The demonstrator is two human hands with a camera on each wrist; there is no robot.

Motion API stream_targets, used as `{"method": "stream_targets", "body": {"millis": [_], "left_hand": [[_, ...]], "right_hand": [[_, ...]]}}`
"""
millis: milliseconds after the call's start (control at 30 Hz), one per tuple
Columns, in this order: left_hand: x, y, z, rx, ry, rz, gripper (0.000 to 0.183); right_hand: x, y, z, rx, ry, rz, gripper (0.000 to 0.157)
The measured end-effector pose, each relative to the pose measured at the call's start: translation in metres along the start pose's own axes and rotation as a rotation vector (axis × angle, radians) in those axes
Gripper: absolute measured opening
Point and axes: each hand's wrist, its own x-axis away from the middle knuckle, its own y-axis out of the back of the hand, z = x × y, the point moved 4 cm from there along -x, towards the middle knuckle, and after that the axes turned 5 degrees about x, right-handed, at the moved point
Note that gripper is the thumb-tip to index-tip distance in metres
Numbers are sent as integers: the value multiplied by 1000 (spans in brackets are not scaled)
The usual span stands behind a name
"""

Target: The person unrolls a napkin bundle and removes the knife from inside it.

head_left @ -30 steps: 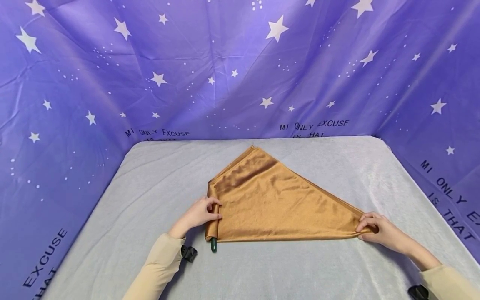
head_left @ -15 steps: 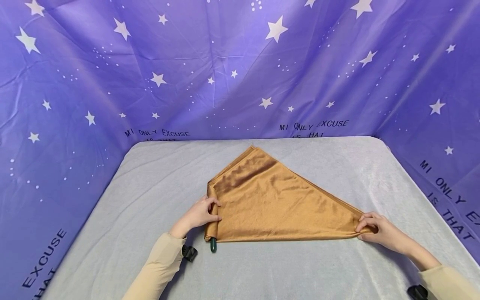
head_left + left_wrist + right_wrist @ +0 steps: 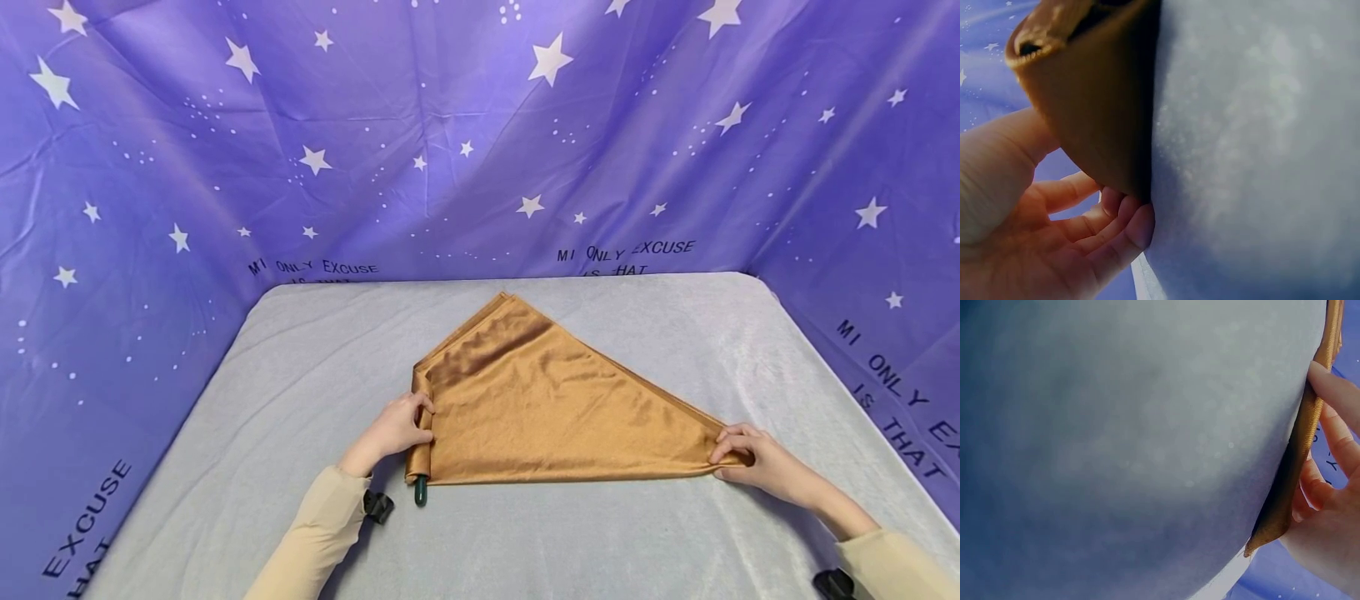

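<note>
Bronze-coloured, shiny cloth (image 3: 555, 408) lay folded on the grey-covered counter (image 3: 570, 542), its left end wound into a roll (image 3: 421, 460) with a dark green rod (image 3: 421, 492) poking from the near end; the left hand (image 3: 393, 427) had its fingers curled round that roll, while the right hand (image 3: 768, 465) pinched the cloth's right corner between thumb and fingers

Black lettering (image 3: 888, 375) on purple backdrop (image 3: 480, 183), repeated: "MI ONLY EXCUSE IS THAT".
</note>
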Motion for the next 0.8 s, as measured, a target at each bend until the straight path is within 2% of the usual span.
{"method": "stream_targets", "body": {"millis": [300, 633, 800], "left_hand": [[-1, 2, 3, -7, -12, -48, 22], [7, 10, 13, 88, -2, -82, 23], [11, 14, 19, 171, -1, -87, 24]], "right_hand": [[0, 1, 1, -12, -19, 7, 33], [0, 1, 0, -5, -8, 3, 34], [0, 1, 1, -8, 0, 4, 34]]}}
